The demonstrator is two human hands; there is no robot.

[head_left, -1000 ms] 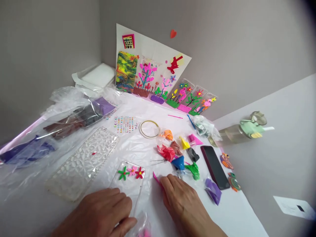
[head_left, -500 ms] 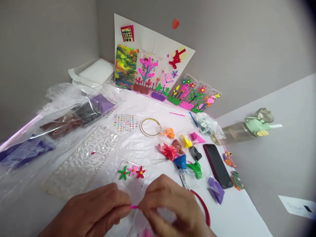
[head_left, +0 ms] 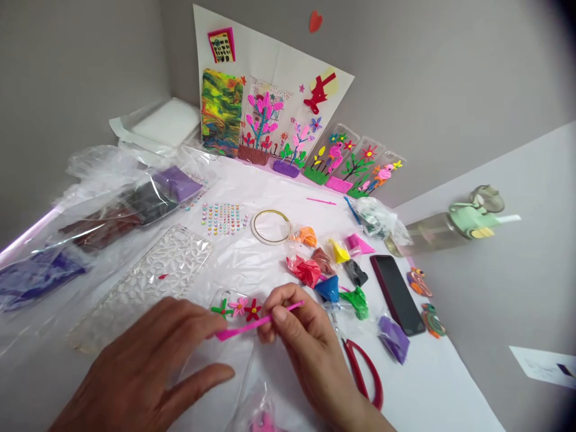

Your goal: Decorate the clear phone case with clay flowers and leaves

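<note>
My right hand [head_left: 299, 336] pinches a thin pink plastic modelling tool [head_left: 246, 328] between thumb and fingers, its flat wider end pointing left. My left hand [head_left: 144, 360] is open, thumb well apart from the fingers, with the index fingertip close beside that flat end; whether it touches I cannot tell. Beneath both hands lies a clear phone case [head_left: 228, 296], partly hidden. Along its upper end sit a green clay flower [head_left: 222, 309], a pink clay flower [head_left: 238, 306] and a red clay flower [head_left: 253, 310]. Pink clay in a bag [head_left: 263, 422] shows at the bottom edge.
Right of my hands lie red-handled scissors [head_left: 364, 372], a phone [head_left: 396, 294] and several bagged clay lumps, including a blue one [head_left: 328, 289]. A textured clear case [head_left: 153, 270] is at left, near a gold-edged ring [head_left: 271, 226]. Decorated cases lean against the wall.
The pink tool, mostly hidden between my fingers before, now shows at length in my right hand. My left hand has opened and moved left. Both hands are raised slightly.
</note>
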